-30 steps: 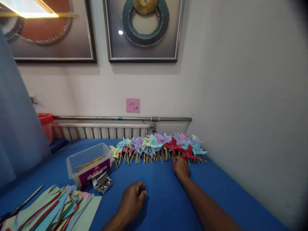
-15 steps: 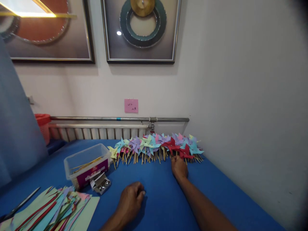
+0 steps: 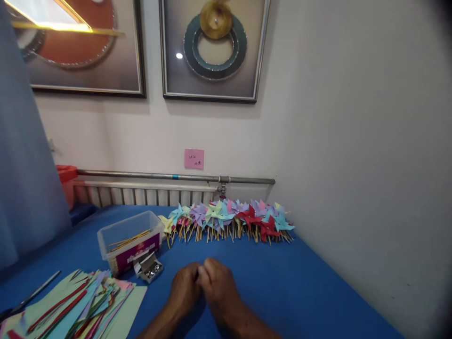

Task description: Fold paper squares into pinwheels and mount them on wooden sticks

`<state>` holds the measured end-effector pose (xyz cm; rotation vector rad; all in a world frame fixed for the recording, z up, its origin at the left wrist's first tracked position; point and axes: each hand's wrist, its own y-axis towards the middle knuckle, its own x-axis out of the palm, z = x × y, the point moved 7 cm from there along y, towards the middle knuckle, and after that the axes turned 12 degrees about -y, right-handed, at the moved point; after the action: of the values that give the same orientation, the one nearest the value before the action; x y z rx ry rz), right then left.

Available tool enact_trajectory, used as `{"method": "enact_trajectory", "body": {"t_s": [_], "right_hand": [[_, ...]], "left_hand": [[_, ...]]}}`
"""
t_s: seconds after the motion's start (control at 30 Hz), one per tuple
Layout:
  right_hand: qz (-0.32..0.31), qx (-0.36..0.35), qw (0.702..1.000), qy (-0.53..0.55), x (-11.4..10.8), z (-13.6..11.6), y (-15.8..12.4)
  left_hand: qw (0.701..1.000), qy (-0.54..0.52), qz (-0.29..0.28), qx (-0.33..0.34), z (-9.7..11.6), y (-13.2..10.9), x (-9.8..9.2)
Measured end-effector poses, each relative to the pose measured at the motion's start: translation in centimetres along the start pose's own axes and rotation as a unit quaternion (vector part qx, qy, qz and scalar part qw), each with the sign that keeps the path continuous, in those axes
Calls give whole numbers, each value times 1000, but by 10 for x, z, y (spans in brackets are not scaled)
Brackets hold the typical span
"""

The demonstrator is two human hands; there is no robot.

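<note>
Over the front middle of the table, my left hand (image 3: 185, 284) and my right hand (image 3: 218, 282) meet, both with their fingers curled in. Their thumbs and knuckles touch or nearly touch. The insides of both hands are hidden, and nothing sticks out of them. Beyond them lies a long row of paper pinwheels (image 3: 213, 213) on thin wooden sticks, in red, blue, purple, yellow and pink. A red pinwheel (image 3: 269, 228) lies at the front right of that row. To the left of my hands is a small open box of shiny metal pins (image 3: 152, 270).
A clear plastic tub (image 3: 129, 240) with wooden sticks stands at the left. Nearer are a pile of coloured paper strips (image 3: 81, 301) and scissors (image 3: 33, 294). A radiator (image 3: 141, 193) runs behind the blue table (image 3: 293, 287); a red basket (image 3: 66, 181) stands far left.
My right hand has let go of the red pinwheel among the row and come back toward me to my left hand. The left hand has shifted slightly. The view has tilted a little.
</note>
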<state>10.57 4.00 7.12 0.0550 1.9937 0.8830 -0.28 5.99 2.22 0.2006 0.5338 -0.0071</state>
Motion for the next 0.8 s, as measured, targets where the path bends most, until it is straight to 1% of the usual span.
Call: {"method": "enact_trajectory", "body": {"t_s": [0.03, 0.1, 0.2, 0.27, 0.4, 0.57, 0.67, 0.8], "right_hand": [[-3, -17, 1000, 11, 5, -12, -4], [-18, -20, 999, 40, 16, -22, -11], [-42, -10, 997, 63, 30, -19, -22], [-57, 8, 996, 72, 34, -12, -26], [-72, 42, 989, 123, 29, -5, -23], [-75, 92, 969, 214, 20, 0, -17], [-78, 112, 965, 223, 19, 4, -17], [-64, 127, 966, 215, 19, 11, -17]], "left_hand": [[1000, -2, 1, 2, -2, 1, -3], [1000, -3, 8, 6, -6, 5, -10], [999, 10, 36, -17, -13, 9, -20], [999, 22, 46, -18, -13, 10, -24], [999, 39, 32, -15, -10, 8, -20], [998, 46, 23, -22, -9, 4, -15], [996, 78, 23, -24, -7, 3, -15], [990, 141, 28, -2, 5, 2, -23]]}}
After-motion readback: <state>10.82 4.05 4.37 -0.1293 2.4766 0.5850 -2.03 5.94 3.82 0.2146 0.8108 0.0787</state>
